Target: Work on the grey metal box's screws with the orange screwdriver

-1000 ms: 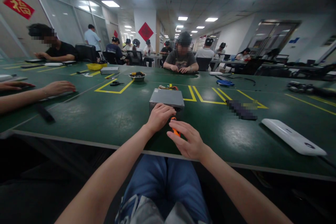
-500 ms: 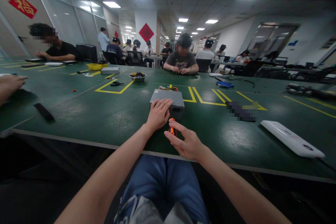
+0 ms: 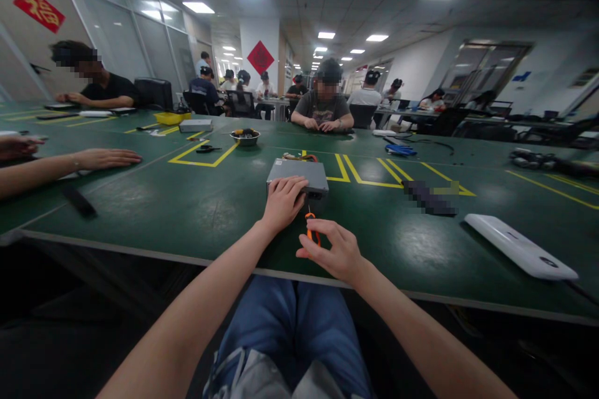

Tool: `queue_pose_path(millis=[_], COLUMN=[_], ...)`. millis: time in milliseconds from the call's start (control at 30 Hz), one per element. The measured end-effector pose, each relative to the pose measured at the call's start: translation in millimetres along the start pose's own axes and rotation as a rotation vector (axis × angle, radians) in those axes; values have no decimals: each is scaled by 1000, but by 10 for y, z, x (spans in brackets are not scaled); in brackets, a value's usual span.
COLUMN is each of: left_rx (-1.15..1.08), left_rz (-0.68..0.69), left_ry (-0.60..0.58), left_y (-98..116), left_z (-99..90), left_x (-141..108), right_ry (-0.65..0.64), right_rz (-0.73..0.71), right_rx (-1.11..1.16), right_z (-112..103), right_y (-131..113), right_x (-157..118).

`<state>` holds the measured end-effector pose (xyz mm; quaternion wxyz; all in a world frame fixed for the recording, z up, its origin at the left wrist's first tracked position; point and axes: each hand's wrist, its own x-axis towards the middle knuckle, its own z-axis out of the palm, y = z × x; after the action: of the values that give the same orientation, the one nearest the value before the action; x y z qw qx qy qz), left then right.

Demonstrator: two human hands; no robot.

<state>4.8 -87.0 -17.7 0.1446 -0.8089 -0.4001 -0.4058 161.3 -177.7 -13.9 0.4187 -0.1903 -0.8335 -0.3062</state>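
Note:
A grey metal computer power supply unit (image 3: 306, 169) sits on the green table in front of me, with coloured wires (image 3: 299, 158) at its far side. My left hand (image 3: 283, 202) grips its front left edge, fingers lying over the top and thumb down by the front face. In my right hand (image 3: 337, 250) is a screwdriver (image 3: 312, 230) with an orange and black handle. Thumb and fingers curve loosely around that handle. Its thin shaft points at the lower front face of the unit; I cannot tell whether the tip touches a screw.
To the right lie a white device (image 3: 519, 247) with a cable and a dark pixelated object (image 3: 428, 198). Beyond are a metal bowl (image 3: 245, 138), a small black item (image 3: 208, 149) and blue cable (image 3: 401, 150). Another person's arm (image 3: 105, 159) rests at left; a co-worker (image 3: 322, 103) sits opposite.
My right hand has shifted slightly right, its fingers a little wider around the handle, and the screwdriver now leans differently. My left hand stays put. At left, another person's arm has come onto the table.

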Motion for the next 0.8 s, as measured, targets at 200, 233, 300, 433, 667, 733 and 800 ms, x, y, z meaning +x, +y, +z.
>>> queue_pose_path(millis=[200,233,300,433,667,733,800], left_rx=[-8,-8,-14,-23,-16,-16,-25], left_rz=[-7,-12,-18,-28,-35,-38,-40], left_ry=[9,12,16,19,24,25,27], left_y=[-4,-6,-11,-12,5,10,12], left_z=[19,25,36,44,42,39,34], left_x=[1,1,0,1,4,4,4], right_ry=[-73,-97,-152,-182,-44,-27,-29], right_rz=[25,32,61,125,129,158,206], right_rx=[31,56,108,127,28,-5,-33], right_z=[27,29,31,47,59,50,43], right_y=[-18,-20,-22,-11,19,14,9], right_x=[-9,-13,-19,-36,-46,-42,-43])
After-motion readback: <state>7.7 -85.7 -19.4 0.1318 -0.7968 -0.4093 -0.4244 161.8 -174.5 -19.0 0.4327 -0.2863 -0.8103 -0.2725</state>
